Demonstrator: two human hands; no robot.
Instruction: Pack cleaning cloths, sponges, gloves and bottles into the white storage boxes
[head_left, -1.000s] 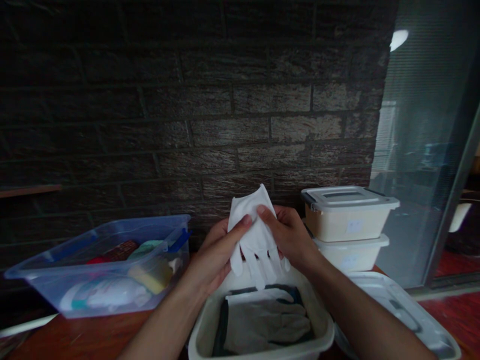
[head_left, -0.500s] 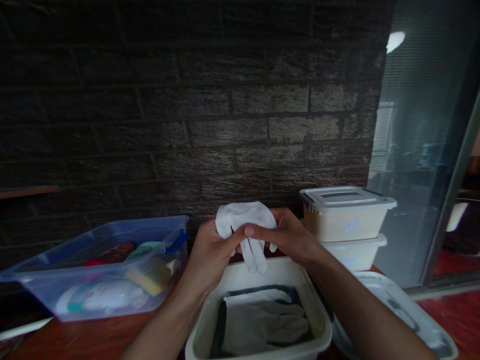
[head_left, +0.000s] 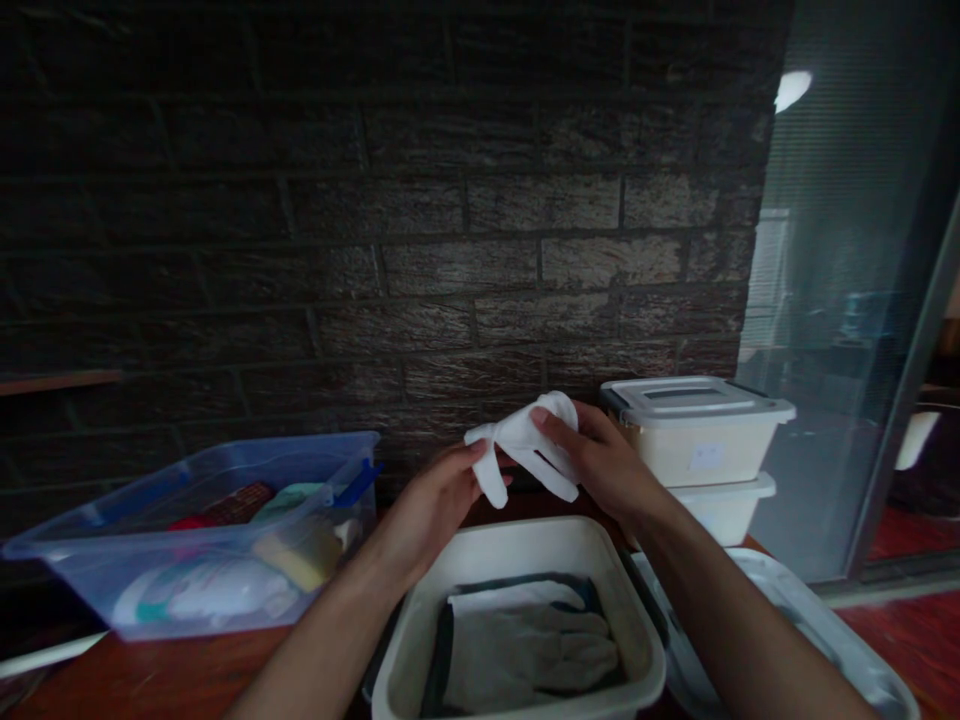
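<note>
A white cloth glove [head_left: 525, 440] is stretched between my two hands, above the far rim of an open cream bin [head_left: 517, 535]. My left hand [head_left: 442, 490] pinches its left edge between thumb and fingers. On the other side, my right hand [head_left: 592, 450] grips the bunched part, thumb on top. Some of the glove's fingers dangle below. Inside the bin lie grey-white work gloves [head_left: 532, 640] with dark edging, stacked flat.
To the left stands a clear blue tub [head_left: 225, 590] holding a bottle and cloths. Two lidded boxes [head_left: 697, 440] are stacked at the back right, with a loose lid [head_left: 795, 620] in front. A dark brick wall [head_left: 450, 250] rises behind.
The white glove has shifted right and is turned, now pulled out sideways instead of bunched. My hands have moved apart; the thumbs no longer meet.
</note>
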